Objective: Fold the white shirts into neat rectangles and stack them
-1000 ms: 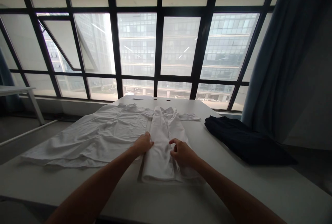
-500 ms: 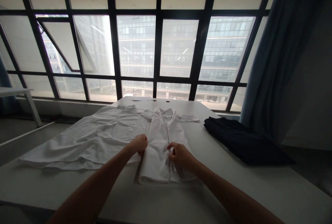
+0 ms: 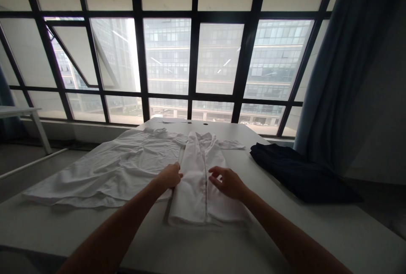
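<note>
A white shirt (image 3: 192,198), folded into a narrow upright panel with its collar at the far end, lies on the white table in front of me. My left hand (image 3: 171,176) is closed at its left edge, fingers pinching the cloth there. Over the shirt's right half hovers my right hand (image 3: 229,182), fingers loosely curled and apart, with nothing visible in them. A dark slit runs down the shirt's middle between its two sides. Left of it, a second white garment (image 3: 120,168) is spread out, wrinkled.
Dark folded cloth (image 3: 298,172) lies on the right side of the table (image 3: 342,236). A blue curtain (image 3: 330,96) hangs beyond it. Large windows span the back, one pane tilted. Another white table (image 3: 19,111) stands at far left.
My right hand has lifted off the shirt's middle and moved slightly right, its fingers loosening. The right side of the shirt lies wider and flatter. My left hand stays at the left edge.
</note>
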`<action>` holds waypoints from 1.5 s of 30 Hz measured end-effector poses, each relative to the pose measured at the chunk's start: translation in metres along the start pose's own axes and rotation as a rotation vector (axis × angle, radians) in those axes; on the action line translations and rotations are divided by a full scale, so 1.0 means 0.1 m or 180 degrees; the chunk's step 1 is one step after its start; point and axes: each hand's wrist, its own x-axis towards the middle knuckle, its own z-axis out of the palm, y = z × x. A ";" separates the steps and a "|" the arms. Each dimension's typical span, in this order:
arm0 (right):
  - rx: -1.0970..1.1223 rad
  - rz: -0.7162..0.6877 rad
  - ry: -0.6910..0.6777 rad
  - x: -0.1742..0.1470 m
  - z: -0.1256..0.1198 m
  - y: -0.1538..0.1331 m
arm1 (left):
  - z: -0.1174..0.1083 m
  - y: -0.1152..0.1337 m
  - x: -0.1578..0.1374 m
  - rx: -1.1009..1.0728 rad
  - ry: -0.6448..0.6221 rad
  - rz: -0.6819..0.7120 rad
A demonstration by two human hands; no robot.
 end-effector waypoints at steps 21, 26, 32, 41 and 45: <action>-0.0506 -0.0754 -0.1182 -0.46 0.03 0.01 | 0.43 0.20 -0.26 0.0571 -0.0718 0.1940; -0.0393 -0.0692 -0.0891 -0.19 -0.14 0.12 | 0.38 0.23 -0.49 0.0562 -0.0878 0.2031; -0.0889 -0.0434 -0.0423 0.36 -0.08 0.55 | 0.39 0.24 -0.98 0.0527 -0.0994 0.1991; -0.0845 -0.0661 -0.0648 0.41 0.09 0.74 | 0.25 0.44 -0.38 0.0265 -0.0134 0.2570; -0.0845 -0.0530 -0.0747 0.75 0.10 0.95 | 0.46 0.41 0.16 0.0381 -0.0261 0.2964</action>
